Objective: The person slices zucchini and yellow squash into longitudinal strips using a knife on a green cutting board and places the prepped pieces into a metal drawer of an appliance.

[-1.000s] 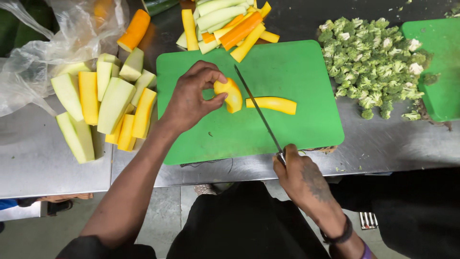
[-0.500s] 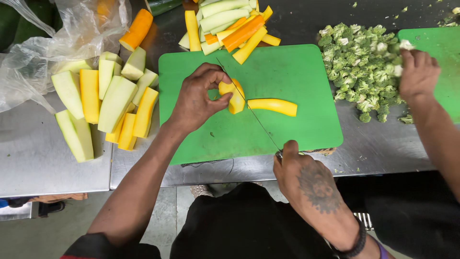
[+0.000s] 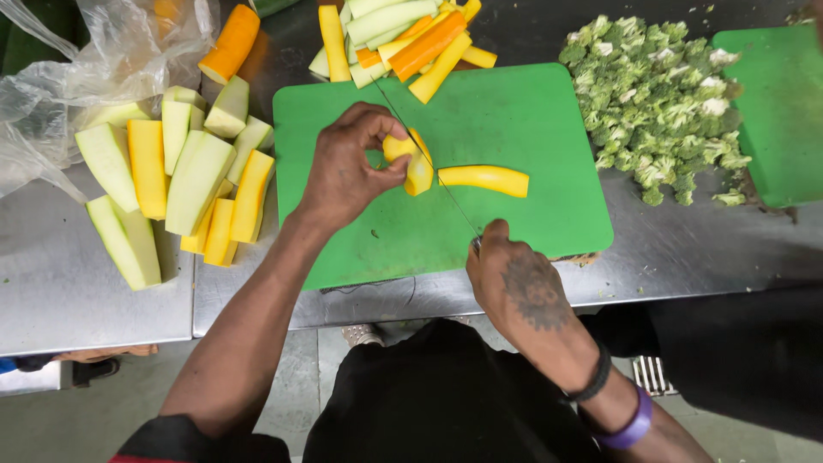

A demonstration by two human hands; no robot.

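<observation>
On the green cutting board (image 3: 523, 103), my left hand (image 3: 347, 171) pinches a short yellow squash piece (image 3: 413, 161) and holds it upright. My right hand (image 3: 519, 287) grips the handle of a knife (image 3: 429, 163) at the board's near edge. Its thin blade runs up and to the left, down through the squash piece beside my left fingertips. A long curved yellow squash strip (image 3: 484, 178) lies flat just right of the blade.
Halved pale green and yellow squash lengths (image 3: 176, 184) are piled left of the board on the steel table (image 3: 69, 291), by a clear plastic bag (image 3: 86, 69). Cut sticks (image 3: 403, 39) lie behind the board. Chopped broccoli (image 3: 664, 103) and a second green board (image 3: 776, 107) sit at right.
The knife has swung left and its blade now cuts into the held squash piece. Another person's hand, over the broccoli half a second ago, has left the view.
</observation>
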